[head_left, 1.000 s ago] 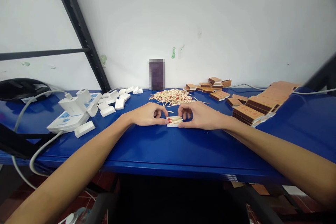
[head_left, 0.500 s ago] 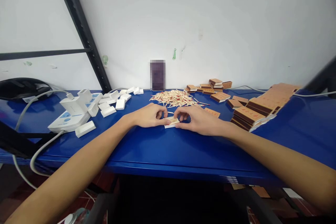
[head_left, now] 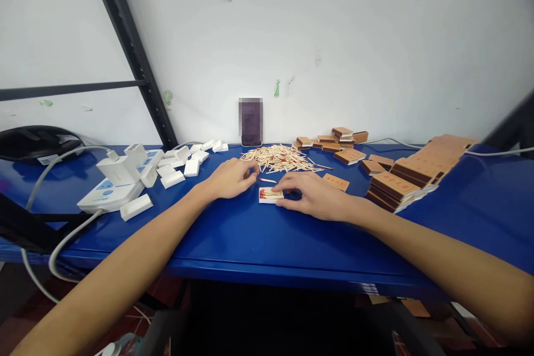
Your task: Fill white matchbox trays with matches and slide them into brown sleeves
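Note:
My right hand grips the right end of a small white matchbox tray, its thumb at the near side and a finger on top. Matches with red heads fill the tray, heads toward the left. My left hand is just left of the tray, apart from it, with thumb and fingers curled together and nothing visible in them. One loose match lies behind the tray, close to the left fingertips. A large heap of matches is spread beyond both hands.
White empty trays lie at the left by a white power strip with plugs. Brown matchbox sleeves are stacked at the right, and one sleeve lies beside my right hand. A dark pixelated object leans on the wall.
My left hand has let go of the tray and drawn back to the left. The matches in the tray now show. My right hand stays at its right end.

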The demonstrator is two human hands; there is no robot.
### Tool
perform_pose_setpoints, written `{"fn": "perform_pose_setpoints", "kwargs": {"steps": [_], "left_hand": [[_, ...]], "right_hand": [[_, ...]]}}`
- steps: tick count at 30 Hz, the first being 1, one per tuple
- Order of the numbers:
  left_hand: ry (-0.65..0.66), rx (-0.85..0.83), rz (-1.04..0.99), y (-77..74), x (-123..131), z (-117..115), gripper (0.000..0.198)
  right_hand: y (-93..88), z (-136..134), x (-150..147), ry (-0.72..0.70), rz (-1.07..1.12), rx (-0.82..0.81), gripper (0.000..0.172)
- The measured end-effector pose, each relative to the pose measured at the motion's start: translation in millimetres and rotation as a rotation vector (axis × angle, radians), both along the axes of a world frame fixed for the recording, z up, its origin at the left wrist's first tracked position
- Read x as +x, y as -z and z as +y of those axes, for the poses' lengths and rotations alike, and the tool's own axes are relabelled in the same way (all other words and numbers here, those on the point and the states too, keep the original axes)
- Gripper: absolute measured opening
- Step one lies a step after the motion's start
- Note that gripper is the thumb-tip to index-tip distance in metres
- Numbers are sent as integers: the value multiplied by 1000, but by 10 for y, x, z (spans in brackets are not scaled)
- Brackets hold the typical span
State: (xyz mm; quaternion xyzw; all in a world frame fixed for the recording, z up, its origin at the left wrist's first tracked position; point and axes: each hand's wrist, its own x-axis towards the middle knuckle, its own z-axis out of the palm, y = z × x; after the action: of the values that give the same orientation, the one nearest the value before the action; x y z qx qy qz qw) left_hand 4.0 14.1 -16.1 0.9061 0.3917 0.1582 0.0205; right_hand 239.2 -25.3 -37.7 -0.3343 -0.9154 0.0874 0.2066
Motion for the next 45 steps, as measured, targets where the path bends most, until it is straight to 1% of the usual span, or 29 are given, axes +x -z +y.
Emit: {"fn": "perform_pose_setpoints", "kwargs": {"steps": [4, 7, 9, 13, 20, 23, 27, 32, 36, 41, 45], "left_hand": [[-31, 23, 7, 41, -11, 32, 22], [-3, 46, 4, 88, -19, 61, 22], [18, 57, 13, 115, -22, 76, 23], [37, 55, 41, 145, -13, 79, 24], [56, 41, 70, 154, 11, 41, 21], [62, 45, 94, 131, 4, 24, 22], [61, 36, 83, 105, -20, 18, 22], [56, 4, 39, 133, -64, 39, 22], [53, -33, 15, 126, -97, 60, 21], [67, -69, -9, 101, -149, 96, 22], [60, -84, -34, 120, -178, 97, 21]], "right_hand": [[5, -13, -16, 16, 31, -22, 26], [-10, -28, -19, 11, 12, -17, 16], [-22, -41, -18, -1, -15, -12, 13], [-40, -74, -27, -14, -67, -5, 14], [-34, -94, -56, 32, -58, -22, 19], [-28, -70, -44, 14, -34, -50, 20], [-2, -28, -38, 28, 28, -85, 16], [68, -2, -74, 33, 109, -87, 15], [88, -5, -113, 54, 187, -142, 13], [41, 1, -147, 81, 195, -226, 11], [52, 23, -158, 64, 222, -278, 8]]}}
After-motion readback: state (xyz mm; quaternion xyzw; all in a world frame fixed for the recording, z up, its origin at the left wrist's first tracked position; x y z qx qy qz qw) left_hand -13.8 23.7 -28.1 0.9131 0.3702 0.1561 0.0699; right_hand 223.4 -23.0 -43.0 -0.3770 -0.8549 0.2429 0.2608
